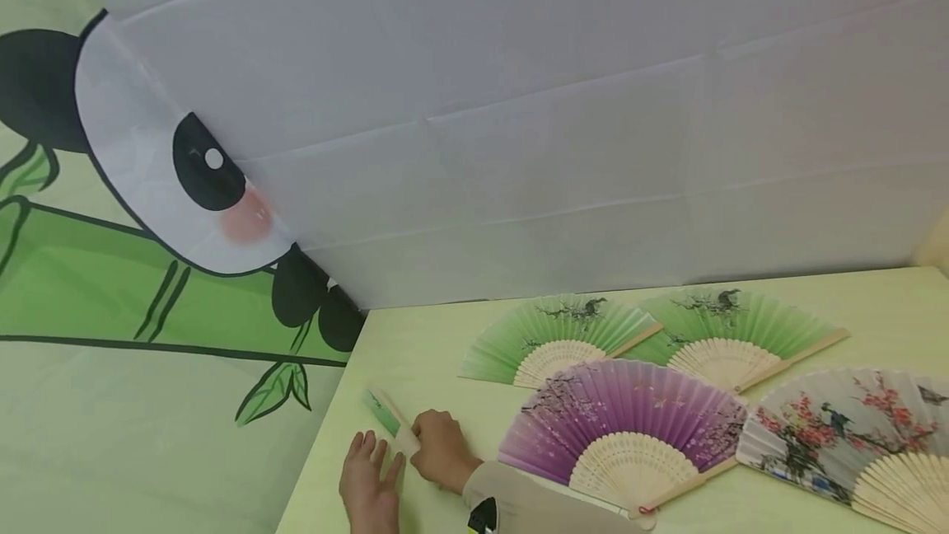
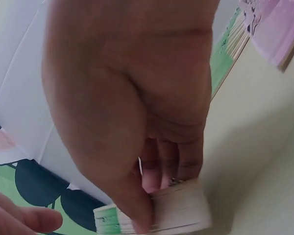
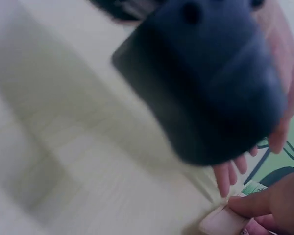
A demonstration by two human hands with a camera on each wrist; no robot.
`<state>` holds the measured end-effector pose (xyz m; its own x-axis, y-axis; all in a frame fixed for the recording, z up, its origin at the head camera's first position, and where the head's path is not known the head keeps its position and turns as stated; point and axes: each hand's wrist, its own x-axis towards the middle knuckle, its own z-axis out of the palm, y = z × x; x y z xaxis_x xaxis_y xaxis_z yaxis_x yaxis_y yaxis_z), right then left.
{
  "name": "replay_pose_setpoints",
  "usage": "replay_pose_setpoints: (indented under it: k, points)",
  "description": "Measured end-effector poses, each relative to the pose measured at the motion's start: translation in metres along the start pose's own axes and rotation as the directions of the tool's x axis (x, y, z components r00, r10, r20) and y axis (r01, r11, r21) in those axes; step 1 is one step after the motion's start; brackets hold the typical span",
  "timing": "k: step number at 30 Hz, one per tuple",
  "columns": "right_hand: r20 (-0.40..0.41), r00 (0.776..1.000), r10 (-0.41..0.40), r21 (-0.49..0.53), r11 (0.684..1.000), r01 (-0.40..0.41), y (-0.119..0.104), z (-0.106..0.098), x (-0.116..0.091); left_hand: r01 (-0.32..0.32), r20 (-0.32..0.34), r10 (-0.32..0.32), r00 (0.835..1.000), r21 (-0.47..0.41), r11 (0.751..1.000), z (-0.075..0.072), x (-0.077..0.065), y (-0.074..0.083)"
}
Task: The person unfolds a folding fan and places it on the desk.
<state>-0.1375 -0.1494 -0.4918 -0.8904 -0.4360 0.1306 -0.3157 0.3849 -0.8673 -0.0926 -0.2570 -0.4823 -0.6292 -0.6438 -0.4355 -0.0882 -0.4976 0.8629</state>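
Observation:
My right hand (image 1: 443, 452) grips the pale end of a folded hand fan (image 1: 385, 414) near the table's left edge. The fan's other end shows a green strip. Thumb and fingers pinch the closed ribs in the left wrist view, where the right hand (image 2: 132, 98) hides part of the folded fan (image 2: 181, 208). My left hand (image 1: 371, 484) lies just left of the fan with its fingers straight; whether it touches the fan I cannot tell. A black device covers much of the left hand (image 3: 284, 63) in the right wrist view.
Spread out to the right are two green fans (image 1: 563, 332) (image 1: 749, 328), a purple fan (image 1: 623, 410) and a white floral fan (image 1: 838, 427). The pale yellow-green table (image 1: 437, 328) meets a white wall covering (image 1: 519, 147) behind. A panda-and-bamboo printed sheet (image 1: 141, 402) hangs at left.

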Motion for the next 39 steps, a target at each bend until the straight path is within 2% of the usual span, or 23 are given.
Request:
replay_pose_setpoints:
  k: [3, 4, 9, 14, 18, 22, 25, 31, 34, 39]
  points:
    - [-0.020, 1.000, 0.016, 0.073, 0.997, -0.014, 0.001, -0.009, -0.001, -0.007, 0.045, 0.007, 0.999, 0.012, 1.000, 0.011, -0.012, 0.002]
    - [-0.023, 0.999, 0.025, 0.101, 0.995, -0.023, 0.001, -0.012, 0.000, -0.014, 0.079, 0.013, 0.997, 0.016, 1.000, 0.015, -0.017, 0.003]
    - [-0.025, 0.996, 0.083, 0.209, 0.975, -0.076, 0.000, -0.029, -0.001, -0.046, 0.150, 0.039, 0.988, 0.046, 0.998, 0.028, -0.024, -0.002]
    - [-0.036, 0.992, 0.121, 0.243, 0.964, -0.109, -0.001, -0.048, -0.006, -0.097, 0.177, 0.075, 0.981, 0.119, 0.988, 0.041, -0.026, -0.012]
    - [-0.056, 0.991, 0.123, 0.248, 0.963, -0.105, 0.000, -0.064, -0.012, -0.135, 0.195, 0.102, 0.975, 0.162, 0.977, 0.053, -0.030, -0.019]
    - [-0.058, 0.989, 0.136, 0.277, 0.954, -0.115, 0.003, -0.084, -0.018, -0.142, 0.224, 0.098, 0.970, 0.192, 0.971, 0.067, -0.037, -0.024]
    - [-0.084, 0.987, 0.138, 0.297, 0.949, -0.107, 0.006, -0.099, -0.022, -0.139, 0.278, 0.081, 0.957, 0.195, 0.971, 0.078, -0.045, -0.027]
    - [-0.191, 0.974, 0.124, 0.283, 0.957, -0.066, 0.017, -0.127, -0.027, -0.143, 0.386, 0.060, 0.921, 0.189, 0.972, 0.098, -0.061, -0.036]
    - [-0.187, 0.964, 0.191, 0.372, 0.922, -0.111, 0.024, -0.138, -0.032, -0.144, 0.414, 0.057, 0.908, 0.183, 0.973, 0.105, -0.068, -0.041]
    - [-0.135, 0.940, 0.314, 0.549, 0.813, -0.193, 0.035, -0.155, -0.043, -0.127, 0.449, 0.042, 0.893, 0.161, 0.979, 0.116, -0.077, -0.046]
